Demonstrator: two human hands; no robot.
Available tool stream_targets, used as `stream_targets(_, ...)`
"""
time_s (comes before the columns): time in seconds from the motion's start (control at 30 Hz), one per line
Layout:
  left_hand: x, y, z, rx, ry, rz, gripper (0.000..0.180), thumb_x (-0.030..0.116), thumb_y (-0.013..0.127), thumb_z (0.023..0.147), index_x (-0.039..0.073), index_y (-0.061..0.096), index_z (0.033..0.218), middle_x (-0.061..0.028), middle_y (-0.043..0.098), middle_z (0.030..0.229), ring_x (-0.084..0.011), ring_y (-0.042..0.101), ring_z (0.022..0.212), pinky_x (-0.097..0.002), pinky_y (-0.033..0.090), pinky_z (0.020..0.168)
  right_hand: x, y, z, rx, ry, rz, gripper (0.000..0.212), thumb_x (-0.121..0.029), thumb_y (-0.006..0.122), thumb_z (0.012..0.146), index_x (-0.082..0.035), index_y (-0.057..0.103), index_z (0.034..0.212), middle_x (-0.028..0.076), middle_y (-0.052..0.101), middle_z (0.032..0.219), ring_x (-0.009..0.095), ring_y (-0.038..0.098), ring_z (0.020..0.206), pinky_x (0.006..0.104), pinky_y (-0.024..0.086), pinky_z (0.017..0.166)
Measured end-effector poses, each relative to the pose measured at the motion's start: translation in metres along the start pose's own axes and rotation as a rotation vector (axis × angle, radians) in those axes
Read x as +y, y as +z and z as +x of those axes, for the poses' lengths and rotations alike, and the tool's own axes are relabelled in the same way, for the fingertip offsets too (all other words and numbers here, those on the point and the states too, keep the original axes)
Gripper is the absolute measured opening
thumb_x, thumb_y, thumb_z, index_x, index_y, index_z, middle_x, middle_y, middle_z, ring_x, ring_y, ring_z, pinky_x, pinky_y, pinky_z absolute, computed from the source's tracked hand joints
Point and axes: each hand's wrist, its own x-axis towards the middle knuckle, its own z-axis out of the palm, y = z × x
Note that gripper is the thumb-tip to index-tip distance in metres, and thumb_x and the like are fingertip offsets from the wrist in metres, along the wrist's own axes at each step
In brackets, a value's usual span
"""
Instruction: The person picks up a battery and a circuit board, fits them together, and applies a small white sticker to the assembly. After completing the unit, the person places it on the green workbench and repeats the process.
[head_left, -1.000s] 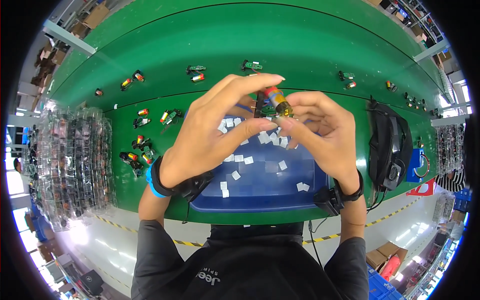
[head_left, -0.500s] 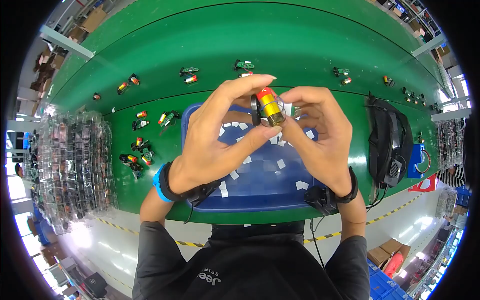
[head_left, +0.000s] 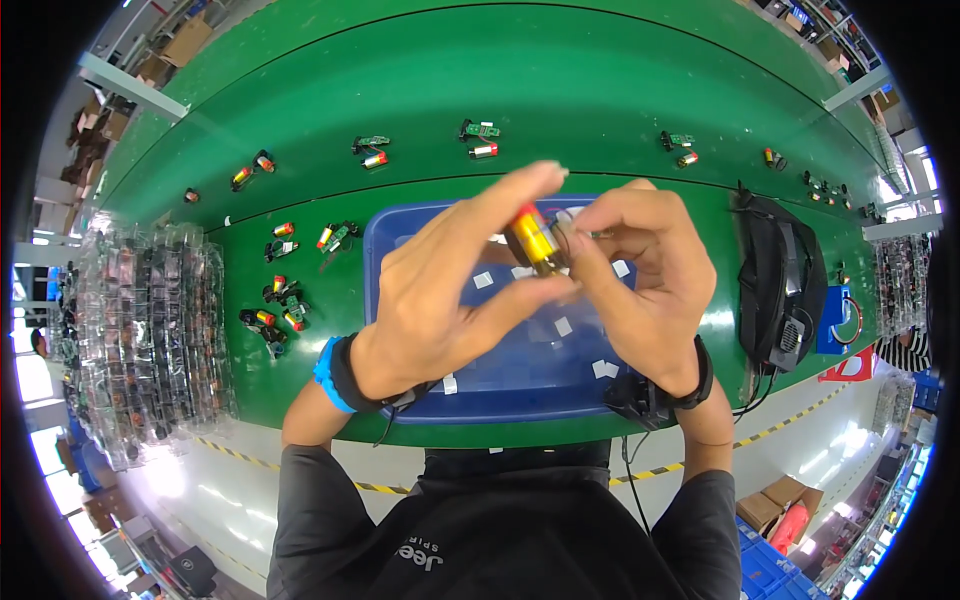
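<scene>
A wired battery assembly [head_left: 537,238], with a red-and-yellow cylinder and a dark round part beside it, is held above a blue tray [head_left: 372,270]. My left hand [head_left: 435,275] curves around its left side, thumb near the lower end and index finger stretched past the top. My right hand [head_left: 645,275] is closed at its right side, thumb and index finger pinched by the thin wires. The right fingers partly hide what lies behind them. Small white squares [head_left: 563,326] are scattered in the tray.
Similar battery-and-board assemblies [head_left: 283,290] lie left of the tray; more, such as one circuit board [head_left: 482,130], lie along the far side. Stacked clear plastic trays [head_left: 150,340] stand at left. A black bag [head_left: 785,280] and a blue box [head_left: 832,320] are at right.
The battery has shifted slightly down and tilted a little. My left index finger has lifted away from its top end, and the left hand is slightly blurred. My right hand has moved slightly right.
</scene>
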Motion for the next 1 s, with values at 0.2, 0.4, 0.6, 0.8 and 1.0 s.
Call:
stream_targets(0.2, 0.001, 0.004, -0.002, 0.112, -0.116, -0.272, 0.058, 0.014, 0.069, 0.094, -0.004, 0.043, 0.142, -0.0178, 0.066, 0.117, -0.0201, 0.068, 0.092, -0.0293, 0.059, 0.072, -0.014, 0.004, 0.004, -0.029, 0.173, -0.009, 0.027, 0.010, 0.065, 0.089, 0.005, 0.056, 0.114, 0.015, 0.066, 0.104, 0.014, 0.069, 0.069, 0.0217, 0.054, 0.058)
stream_targets(0.4, 0.005, 0.006, 0.001, 0.125, -0.272, -0.577, 0.047, 0.025, 0.052, 0.105, -0.002, 0.043, 0.141, -0.0172, 0.063, 0.119, -0.0184, 0.066, 0.090, -0.0277, 0.058, 0.068, -0.012, 0.003, 0.005, -0.068, 0.208, 0.104, 0.023, 0.006, 0.064, 0.092, 0.004, 0.057, 0.114, 0.013, 0.068, 0.099, 0.013, 0.069, 0.068, 0.0225, 0.053, 0.057)
stream_targets(0.6, 0.010, 0.002, 0.004, 0.103, -0.479, -0.607, 0.047, 0.037, 0.040, 0.108, -0.001, 0.047, 0.137, -0.0130, 0.063, 0.109, -0.0141, 0.063, 0.081, -0.0249, 0.054, 0.061, -0.009, 0.002, 0.006, -0.089, 0.279, 0.180, 0.022, 0.005, 0.063, 0.093, 0.003, 0.057, 0.115, 0.012, 0.068, 0.098, 0.012, 0.067, 0.065, 0.0226, 0.053, 0.056)
stream_targets(0.8, 0.004, -0.001, 0.003, 0.018, -0.434, -0.553, 0.052, 0.041, 0.035, 0.109, -0.002, 0.049, 0.134, -0.0128, 0.063, 0.104, -0.0150, 0.064, 0.079, -0.0264, 0.056, 0.058, -0.012, 0.000, 0.005, -0.101, 0.372, 0.277, 0.025, 0.003, 0.064, 0.093, 0.003, 0.057, 0.117, 0.011, 0.067, 0.099, 0.011, 0.066, 0.064, 0.0224, 0.052, 0.054)
stream_targets(1.0, 0.004, -0.004, 0.002, -0.016, -0.523, -0.675, 0.046, 0.037, 0.036, 0.109, 0.001, 0.049, 0.135, -0.0081, 0.062, 0.097, -0.0123, 0.062, 0.080, -0.0233, 0.054, 0.062, -0.011, 0.002, 0.005, -0.115, 0.375, 0.307, 0.027, 0.001, 0.064, 0.093, 0.003, 0.056, 0.119, 0.011, 0.065, 0.098, 0.012, 0.066, 0.065, 0.0228, 0.051, 0.053)
